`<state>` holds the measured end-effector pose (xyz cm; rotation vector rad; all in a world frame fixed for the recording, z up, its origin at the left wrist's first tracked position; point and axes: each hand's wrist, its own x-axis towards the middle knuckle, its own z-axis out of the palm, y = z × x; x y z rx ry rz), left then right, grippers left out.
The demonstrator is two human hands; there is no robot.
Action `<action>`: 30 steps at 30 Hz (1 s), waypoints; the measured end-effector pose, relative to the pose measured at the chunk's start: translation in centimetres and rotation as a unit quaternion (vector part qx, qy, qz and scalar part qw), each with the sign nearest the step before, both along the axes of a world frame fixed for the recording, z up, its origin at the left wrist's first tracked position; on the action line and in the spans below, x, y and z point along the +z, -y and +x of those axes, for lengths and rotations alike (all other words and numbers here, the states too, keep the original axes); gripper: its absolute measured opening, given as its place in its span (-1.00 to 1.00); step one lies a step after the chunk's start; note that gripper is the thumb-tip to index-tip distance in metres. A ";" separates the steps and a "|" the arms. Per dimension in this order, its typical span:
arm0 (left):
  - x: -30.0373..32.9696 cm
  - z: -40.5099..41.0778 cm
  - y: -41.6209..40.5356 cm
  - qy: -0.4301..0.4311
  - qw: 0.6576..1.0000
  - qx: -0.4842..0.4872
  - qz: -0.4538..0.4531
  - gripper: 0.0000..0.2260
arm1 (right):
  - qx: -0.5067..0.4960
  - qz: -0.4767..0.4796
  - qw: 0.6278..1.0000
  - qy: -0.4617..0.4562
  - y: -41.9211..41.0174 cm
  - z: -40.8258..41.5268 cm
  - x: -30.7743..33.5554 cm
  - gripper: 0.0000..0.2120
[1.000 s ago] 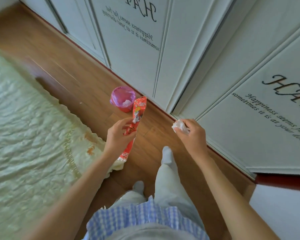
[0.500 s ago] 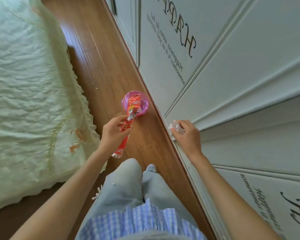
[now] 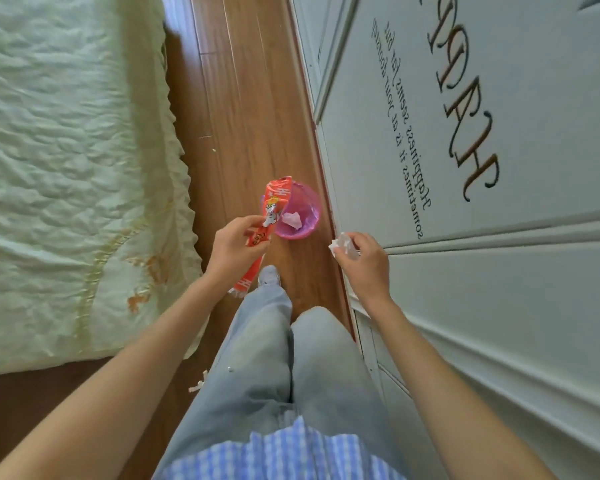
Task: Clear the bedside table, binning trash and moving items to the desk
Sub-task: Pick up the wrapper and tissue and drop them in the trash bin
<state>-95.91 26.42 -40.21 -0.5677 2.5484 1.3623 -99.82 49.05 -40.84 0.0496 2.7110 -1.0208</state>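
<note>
1. My left hand (image 3: 235, 247) has its fingers curled round a long red snack wrapper (image 3: 270, 216), whose top end leans toward one o'clock over the bin's rim.
2. My right hand (image 3: 365, 263) pinches a crumpled white tissue (image 3: 340, 244) between thumb and fingertips.
3. The small pink bin (image 3: 303, 209) stands on the wooden floor (image 3: 250, 109) at twelve o'clock from my feet, against the white wardrobe door (image 3: 465, 289), with a pale scrap inside.
4. The bed (image 3: 66, 168) lies at nine o'clock.

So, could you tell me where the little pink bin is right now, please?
In the head view the pink bin stands on the wooden floor against the white wardrobe door, just ahead of the left hand holding the red wrapper.
</note>
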 end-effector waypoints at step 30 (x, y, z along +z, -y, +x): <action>-47.4 -15.9 -1.5 0.214 0.976 -0.032 0.024 -0.62 | -0.023 0.024 0.990 0.135 2.4 -14.8 -41.0 -0.84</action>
